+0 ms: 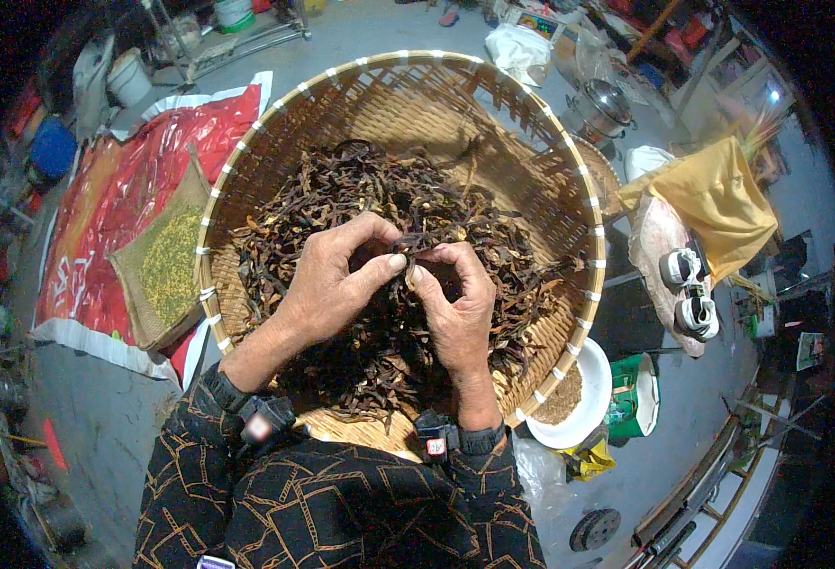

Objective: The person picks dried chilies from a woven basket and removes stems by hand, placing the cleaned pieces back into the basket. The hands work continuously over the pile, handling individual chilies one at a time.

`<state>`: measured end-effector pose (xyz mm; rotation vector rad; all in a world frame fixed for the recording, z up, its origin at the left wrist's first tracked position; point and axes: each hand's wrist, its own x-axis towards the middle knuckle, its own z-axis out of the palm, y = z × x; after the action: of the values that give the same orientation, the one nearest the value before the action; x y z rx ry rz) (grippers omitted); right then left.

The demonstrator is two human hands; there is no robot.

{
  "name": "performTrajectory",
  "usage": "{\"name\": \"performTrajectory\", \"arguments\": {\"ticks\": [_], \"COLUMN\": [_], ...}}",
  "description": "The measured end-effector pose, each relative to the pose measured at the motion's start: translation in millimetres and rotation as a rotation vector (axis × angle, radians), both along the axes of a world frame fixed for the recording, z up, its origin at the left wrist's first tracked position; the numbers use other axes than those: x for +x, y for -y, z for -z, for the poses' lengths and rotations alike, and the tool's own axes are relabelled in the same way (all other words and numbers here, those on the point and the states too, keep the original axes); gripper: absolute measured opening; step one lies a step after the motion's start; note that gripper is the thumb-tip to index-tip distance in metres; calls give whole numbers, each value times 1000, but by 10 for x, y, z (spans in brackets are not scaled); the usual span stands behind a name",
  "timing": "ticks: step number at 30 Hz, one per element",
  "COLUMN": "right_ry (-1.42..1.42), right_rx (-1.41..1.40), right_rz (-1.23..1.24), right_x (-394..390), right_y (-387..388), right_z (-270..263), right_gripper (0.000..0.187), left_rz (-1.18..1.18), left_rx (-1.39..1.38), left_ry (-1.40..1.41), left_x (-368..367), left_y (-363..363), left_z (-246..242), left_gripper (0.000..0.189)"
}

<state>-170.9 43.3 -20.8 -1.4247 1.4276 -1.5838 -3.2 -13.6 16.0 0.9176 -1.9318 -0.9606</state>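
A large round woven bamboo basket [403, 117] with a pale bound rim fills the middle of the view. Dark brown dried plant strips [360, 178], curled and tangled, are heaped inside it. Over the heap, my left hand [332, 277] pinches a dark dried strip [409, 250] between thumb and forefinger. My right hand [460, 306] pinches the same piece from the other side, its thumb close to the left thumb. The far end of the piece blends into the heap, so its full length is hard to tell. Both wrists wear black straps with small devices.
Left of the basket, a burlap sack with yellow-green grains [169, 263] lies on a red plastic sheet [154, 149]. To the right are a white basin [592, 398] of brown grain, a green container [631, 395], sneakers [687, 291], a yellow cloth [716, 206] and a lidded metal pot [602, 107].
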Motion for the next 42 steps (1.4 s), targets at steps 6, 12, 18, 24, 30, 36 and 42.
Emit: {"name": "performTrajectory", "arguments": {"ticks": [6,12,18,24,30,36,42], "right_ry": [198,146,176,100,-105,-146,-99], "right_rx": [-61,-23,-5,-10,-72,-75,-56], "right_rz": [13,-24,62,-39,-61,-57,-8], "right_x": [20,29,7,-2,-25,5,-34], "right_y": [10,-27,-12,-13,-8,7,-15], "right_z": [31,-8,1,-15,-56,-79,-58], "right_gripper": [32,47,31,13,8,9,8], "left_rz": [-4,8,-6,7,62,-7,-143], "left_rx": [103,117,84,99,-157,-301,-34], "left_ry": [-52,-37,-8,-51,200,232,11], "left_x": [-1,18,35,13,73,49,84], "left_y": [-26,-20,-75,-75,-23,-22,13], "left_z": [-3,-5,-7,-2,-102,-91,-50], "left_gripper": [21,21,21,19,19,17,15]}}
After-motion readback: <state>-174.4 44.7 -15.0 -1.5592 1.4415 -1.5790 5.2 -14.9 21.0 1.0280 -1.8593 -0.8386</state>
